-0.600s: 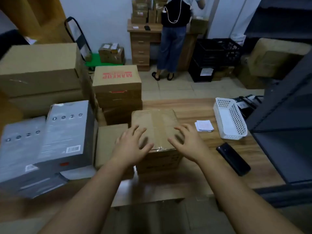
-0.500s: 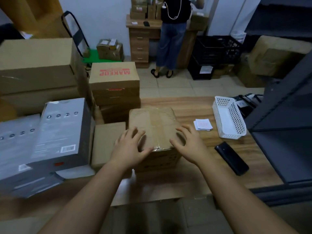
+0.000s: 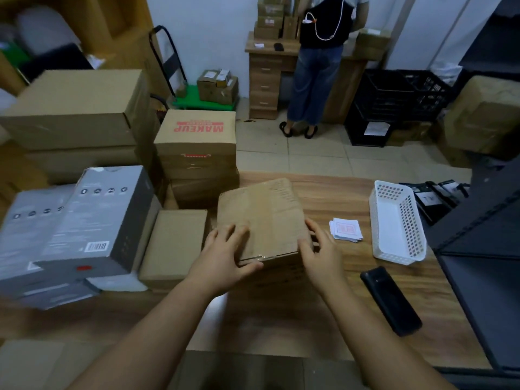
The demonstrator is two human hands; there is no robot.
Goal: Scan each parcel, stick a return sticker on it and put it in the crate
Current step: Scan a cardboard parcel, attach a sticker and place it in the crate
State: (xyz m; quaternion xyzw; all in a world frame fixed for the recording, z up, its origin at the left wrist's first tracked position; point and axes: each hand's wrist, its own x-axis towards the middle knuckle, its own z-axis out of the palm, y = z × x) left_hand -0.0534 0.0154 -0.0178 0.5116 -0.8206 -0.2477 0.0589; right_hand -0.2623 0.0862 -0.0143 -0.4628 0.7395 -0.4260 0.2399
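Evidently stiff, light, tape-slick, the cardboard parcel (image 3: 260, 218) on the desk (image 3: 332, 291) is gripped at near corners by left hand (image 3: 225, 257) and right hand (image 3: 320, 253), fingers curled.

Two hands in frame: left hand (image 3: 225, 257), right hand (image 3: 320, 254). One taped brown parcel (image 3: 261, 215) between them. One flat brown box (image 3: 176, 243) left of it. Two grey retail boxes (image 3: 92, 220) near left (stacked, overlapping). One MAKEUP carton (image 3: 197, 130) far left. One sticker stack (image 3: 346, 229), one white basket (image 3: 396, 223), one black phone (image 3: 391, 301) on right. Black crates (image 3: 394, 99) far right, count unclear.
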